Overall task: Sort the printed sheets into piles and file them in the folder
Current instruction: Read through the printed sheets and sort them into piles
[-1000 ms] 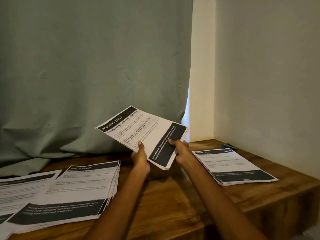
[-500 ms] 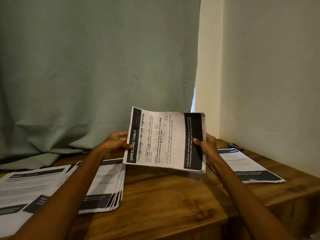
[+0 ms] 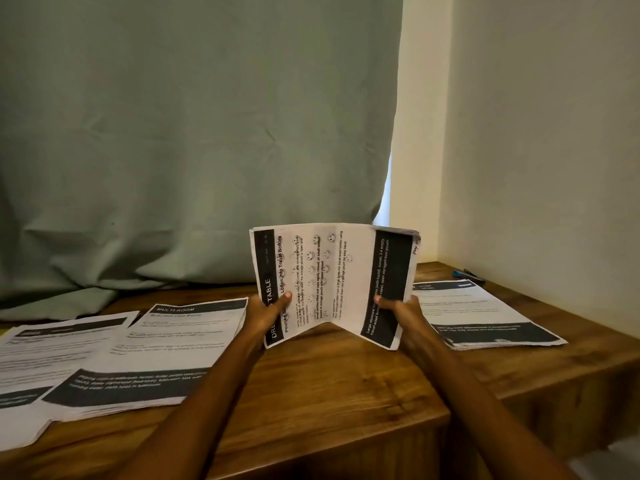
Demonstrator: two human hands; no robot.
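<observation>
At frame centre, the left hand [image 3: 265, 315] and right hand [image 3: 403, 311] hold the "Dressing Table" stack [image 3: 332, 282] upright on the wooden surface [image 3: 332, 382], fingers curled round its side edges. Squaring seems underway; next, choosing among flat piles [image 3: 166, 344] calls for matching headings.

Wooden table [image 3: 346, 382] — paper piles [image 3: 152, 351] left, pile [image 3: 485, 313] right; pen [image 3: 467, 274] at corner

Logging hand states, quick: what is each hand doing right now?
Left hand: grips the sheet stack at its left edge.
Right hand: grips the same stack's right edge.
</observation>
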